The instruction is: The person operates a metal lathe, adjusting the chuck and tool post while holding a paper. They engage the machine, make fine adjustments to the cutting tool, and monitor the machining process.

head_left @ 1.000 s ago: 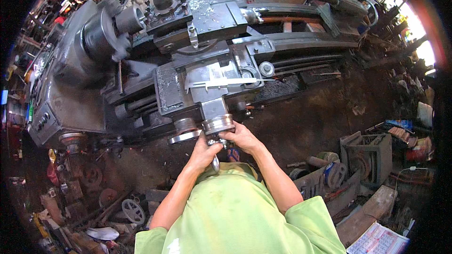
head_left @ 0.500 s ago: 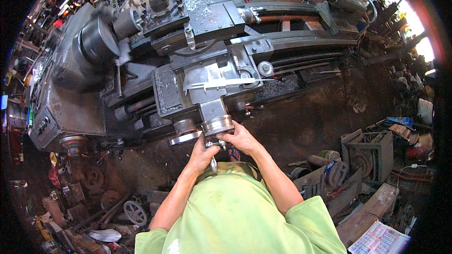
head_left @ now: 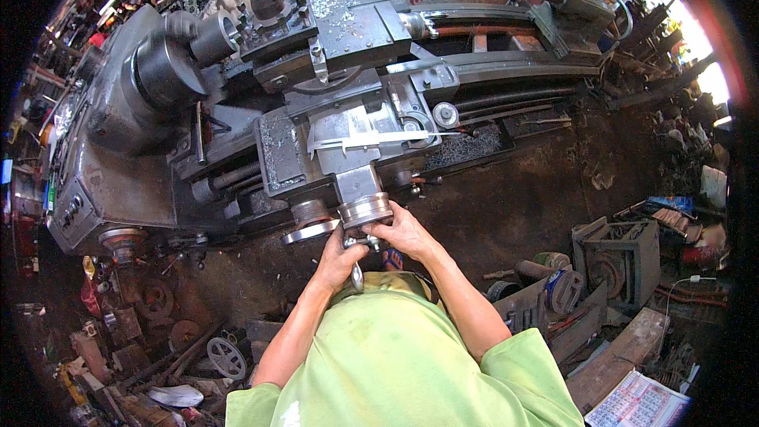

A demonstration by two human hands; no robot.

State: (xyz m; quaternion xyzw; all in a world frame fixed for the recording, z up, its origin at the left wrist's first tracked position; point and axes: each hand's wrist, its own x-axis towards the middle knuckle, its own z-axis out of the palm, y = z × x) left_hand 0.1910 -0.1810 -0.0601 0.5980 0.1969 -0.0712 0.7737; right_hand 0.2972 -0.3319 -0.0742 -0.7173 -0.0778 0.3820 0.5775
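Little change is seen against the picture half a second earlier: both hands remain at the same handle, and the pale blur that lay beside the dark round chuck (head_left: 162, 71) at the far left of the grey metal lathe (head_left: 118, 166) is gone, so that the chuck body is now seen sharply; the saddle and its tooling stand where they stood. The left hand (head_left: 338, 257) is closed around the small polished steel crank handle (head_left: 360, 262), whose rounded lower end shows just below the fingers; the right hand (head_left: 403, 233) is curled over the same handle from the right, its fingertips touching the underside of the ribbed silver graduated collar (head_left: 365, 209); how tightly the right fingers are wrapped cannot be told, since they are partly hidden. The handle sits at the near end of the cross-slide, just in front of the person's light green shirt (head_left: 395, 356); a bright steel handwheel (head_left: 310, 230) lies just left of the collar; a long silver caliper (head_left: 371, 139) rests flat on the slide, farther off; scrap metal parts are scattered over the dark floor (head_left: 514, 198) to the right.
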